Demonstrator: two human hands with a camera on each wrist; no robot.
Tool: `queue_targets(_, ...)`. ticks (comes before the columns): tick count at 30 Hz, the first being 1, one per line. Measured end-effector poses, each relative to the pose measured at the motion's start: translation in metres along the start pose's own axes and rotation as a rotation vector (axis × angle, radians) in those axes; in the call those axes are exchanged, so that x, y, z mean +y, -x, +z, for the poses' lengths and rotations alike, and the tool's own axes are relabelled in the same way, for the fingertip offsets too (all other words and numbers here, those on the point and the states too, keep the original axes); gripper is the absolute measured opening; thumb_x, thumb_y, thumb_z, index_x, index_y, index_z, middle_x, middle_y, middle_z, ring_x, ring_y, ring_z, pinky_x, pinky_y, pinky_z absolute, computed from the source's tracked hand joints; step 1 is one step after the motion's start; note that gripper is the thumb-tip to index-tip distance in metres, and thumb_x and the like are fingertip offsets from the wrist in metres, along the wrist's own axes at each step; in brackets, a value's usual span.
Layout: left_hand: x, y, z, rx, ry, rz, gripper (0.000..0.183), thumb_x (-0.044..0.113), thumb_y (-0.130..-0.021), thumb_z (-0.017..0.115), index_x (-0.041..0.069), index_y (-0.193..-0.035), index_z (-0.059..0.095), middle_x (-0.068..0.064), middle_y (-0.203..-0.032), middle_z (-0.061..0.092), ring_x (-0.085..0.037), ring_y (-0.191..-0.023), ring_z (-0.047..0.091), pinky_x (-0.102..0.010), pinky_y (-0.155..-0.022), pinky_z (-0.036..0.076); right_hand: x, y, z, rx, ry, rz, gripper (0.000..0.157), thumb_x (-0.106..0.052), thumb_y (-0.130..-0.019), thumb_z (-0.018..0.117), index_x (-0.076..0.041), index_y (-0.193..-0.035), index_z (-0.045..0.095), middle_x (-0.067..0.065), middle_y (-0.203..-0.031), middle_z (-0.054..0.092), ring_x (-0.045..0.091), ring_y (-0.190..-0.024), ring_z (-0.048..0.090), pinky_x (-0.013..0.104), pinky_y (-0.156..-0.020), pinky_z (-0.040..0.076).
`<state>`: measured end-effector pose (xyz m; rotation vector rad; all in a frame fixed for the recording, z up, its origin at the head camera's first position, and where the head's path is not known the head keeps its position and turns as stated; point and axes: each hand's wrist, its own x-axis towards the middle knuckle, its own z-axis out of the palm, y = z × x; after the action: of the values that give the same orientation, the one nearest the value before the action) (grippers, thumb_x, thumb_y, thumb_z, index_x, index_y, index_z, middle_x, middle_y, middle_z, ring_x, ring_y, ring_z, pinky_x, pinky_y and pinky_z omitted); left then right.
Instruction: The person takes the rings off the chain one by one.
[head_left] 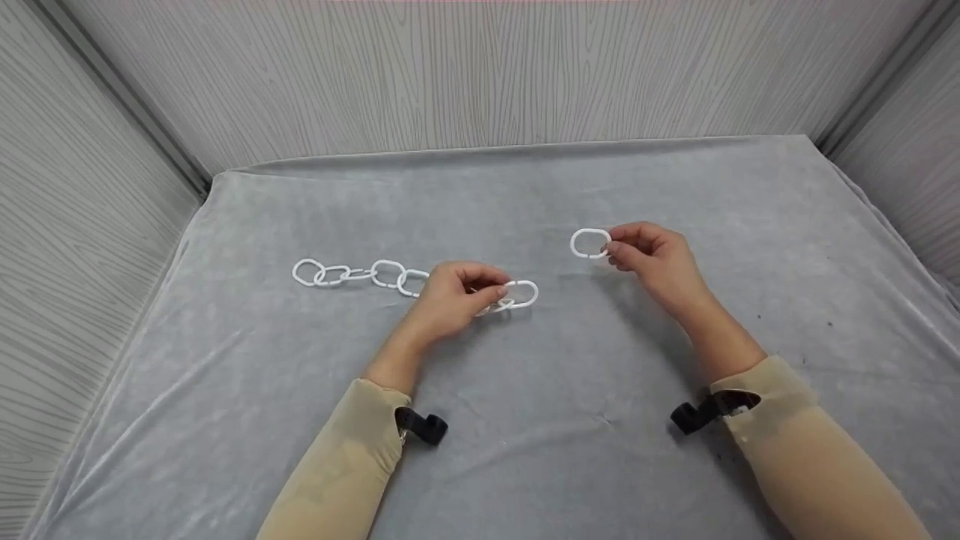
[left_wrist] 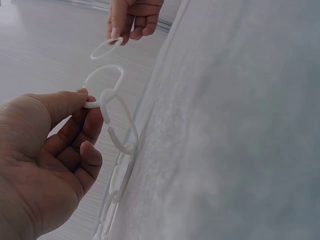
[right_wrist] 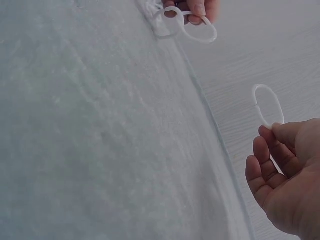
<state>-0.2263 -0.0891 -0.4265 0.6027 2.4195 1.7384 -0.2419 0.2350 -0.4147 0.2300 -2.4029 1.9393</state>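
A white plastic chain of oval links stretches leftward over the grey cloth. My left hand pinches its end link between thumb and forefinger, and hides a middle stretch of the chain in the head view. In the left wrist view the end link is raised, with the links below it hanging toward the cloth. My right hand pinches a separate white link by its right end, held up to the right of the chain. A small gap shows in this loose link in the right wrist view.
A grey plush cloth covers the table. Pale wood-grain panels stand behind it and at both sides. Each wrist carries a black camera mount at the sleeve's cuff. Small dark specks dot the cloth at the right.
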Motion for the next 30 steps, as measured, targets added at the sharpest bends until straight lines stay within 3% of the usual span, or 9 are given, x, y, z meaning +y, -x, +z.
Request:
queue_targets(10, -0.005, -0.001, 0.000, 0.011, 0.020, 0.009, 0.015, 0.005, -0.095, 0.076, -0.002, -0.107, 0.081, -0.003, -0.091, 0.078, -0.010, -0.078, 0.063, -0.022, -0.071, 0.049, 0.016, -0.003, -0.011, 0.063, 0.001, 0.045, 0.031, -0.009, -0.100, 0.075, 0.012, -0.122, 0.067, 0.004, -0.092, 0.072, 0.012, -0.084, 0.070, 0.022, -0.076, 0.058)
queue_targets(20, -0.006, 0.000, 0.001, 0.016, 0.011, 0.024, 0.015, 0.005, -0.095, 0.077, -0.003, -0.107, 0.081, -0.005, -0.092, 0.078, -0.010, -0.078, 0.063, -0.022, -0.071, 0.050, 0.022, -0.005, -0.025, 0.134, 0.043, 0.078, 0.035, -0.016, -0.102, 0.074, 0.009, -0.126, 0.067, 0.005, -0.095, 0.071, 0.014, -0.086, 0.069, 0.024, -0.079, 0.059)
queue_targets(30, -0.004, 0.001, 0.001, 0.015, 0.022, 0.005, 0.016, 0.005, -0.095, 0.076, -0.002, -0.108, 0.081, -0.005, -0.095, 0.078, -0.011, -0.081, 0.064, -0.023, -0.073, 0.051, 0.029, -0.006, -0.036, 0.220, 0.035, 0.095, 0.030, -0.011, -0.101, 0.074, 0.006, -0.123, 0.064, 0.001, -0.092, 0.071, 0.011, -0.082, 0.070, 0.022, -0.075, 0.058)
